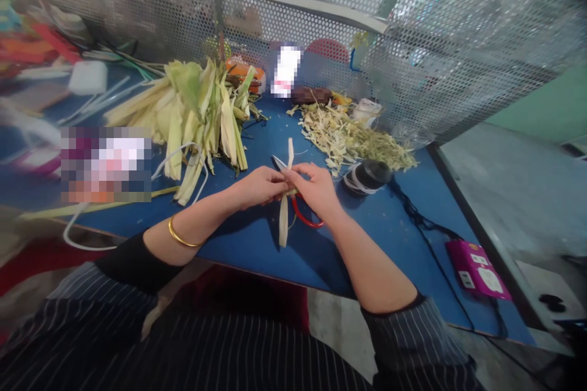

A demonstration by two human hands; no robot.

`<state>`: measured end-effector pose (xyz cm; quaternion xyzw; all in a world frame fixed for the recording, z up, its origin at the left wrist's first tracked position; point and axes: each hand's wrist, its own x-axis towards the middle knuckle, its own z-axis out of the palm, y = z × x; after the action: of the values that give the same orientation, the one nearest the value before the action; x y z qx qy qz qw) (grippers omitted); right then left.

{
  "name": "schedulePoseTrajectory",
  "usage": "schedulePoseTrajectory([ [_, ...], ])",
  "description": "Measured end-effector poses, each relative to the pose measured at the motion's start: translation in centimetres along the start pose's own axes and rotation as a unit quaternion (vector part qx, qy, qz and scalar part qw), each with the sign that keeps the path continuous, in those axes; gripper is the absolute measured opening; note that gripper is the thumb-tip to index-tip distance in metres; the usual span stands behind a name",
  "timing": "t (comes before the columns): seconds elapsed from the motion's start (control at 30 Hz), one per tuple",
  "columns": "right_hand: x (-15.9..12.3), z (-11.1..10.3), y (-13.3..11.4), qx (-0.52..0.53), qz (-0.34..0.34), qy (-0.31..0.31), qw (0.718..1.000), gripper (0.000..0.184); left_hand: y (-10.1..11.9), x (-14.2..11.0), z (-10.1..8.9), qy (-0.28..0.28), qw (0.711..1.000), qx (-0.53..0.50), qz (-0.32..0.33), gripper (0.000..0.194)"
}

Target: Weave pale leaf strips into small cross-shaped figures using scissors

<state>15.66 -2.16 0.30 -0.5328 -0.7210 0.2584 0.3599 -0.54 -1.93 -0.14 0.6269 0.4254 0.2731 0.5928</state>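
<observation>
My left hand (263,187) and my right hand (316,186) meet above the blue table, both with fingers closed on a pale strip of corn husk (284,226). The strip stands up past my fingertips and hangs down below them. Red-handled scissors (308,220) show under my right hand, with their blades pointing up and left by the strip. Whether the scissors lie on the table or touch my fingers, I cannot tell. A spool of dark thread (367,177) is to the right of my right hand.
Corn husks (197,110) are heaped at the back left, husk scraps (353,134) at the back right. A white cable (202,171) loops at left. A magenta power strip (479,269) with black cables sits at right. A perforated metal panel (312,18) stands behind the blue table (257,259).
</observation>
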Motion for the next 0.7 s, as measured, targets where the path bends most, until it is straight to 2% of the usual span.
schedulePoseTrajectory([
  [0.1,-0.2,0.4,0.1,0.095,0.044,0.01,0.994,0.021,0.0,0.0,0.2,0.011,1.0,0.012,-0.005,0.034],
  [0.17,-0.3,0.5,0.4,0.111,0.046,0.037,0.992,0.021,0.0,0.1,0.2,0.017,1.0,0.013,-0.005,0.033],
  [0.3,-0.6,1.1,1.1,0.06,0.027,0.105,0.992,0.024,-0.2,0.0,0.3,0.0,1.0,0.014,0.014,0.029],
  [0.4,-0.6,1.0,1.4,0.012,0.006,0.121,0.993,0.023,-0.1,0.0,0.2,-0.015,1.0,0.023,0.008,0.027],
  [0.47,-0.3,0.6,1.5,-0.034,-0.03,0.137,0.989,0.02,0.2,0.0,0.0,0.017,1.0,0.002,-0.004,0.029],
  [0.53,0.1,0.1,1.8,-0.077,-0.065,0.211,0.972,0.023,0.3,0.1,-0.2,0.071,0.996,-0.043,-0.017,0.034],
  [0.6,0.4,-0.1,1.9,-0.047,-0.031,0.279,0.959,0.038,0.4,0.2,-0.3,0.116,0.99,-0.079,-0.02,0.038],
  [0.63,0.5,-0.1,1.9,0.01,0.011,0.278,0.961,0.04,0.3,0.2,-0.3,0.124,0.988,-0.09,-0.017,0.038],
  [0.7,0.5,0.3,1.8,0.157,0.109,0.187,0.964,0.038,0.1,0.2,-0.1,0.1,0.99,-0.099,-0.004,0.037],
])
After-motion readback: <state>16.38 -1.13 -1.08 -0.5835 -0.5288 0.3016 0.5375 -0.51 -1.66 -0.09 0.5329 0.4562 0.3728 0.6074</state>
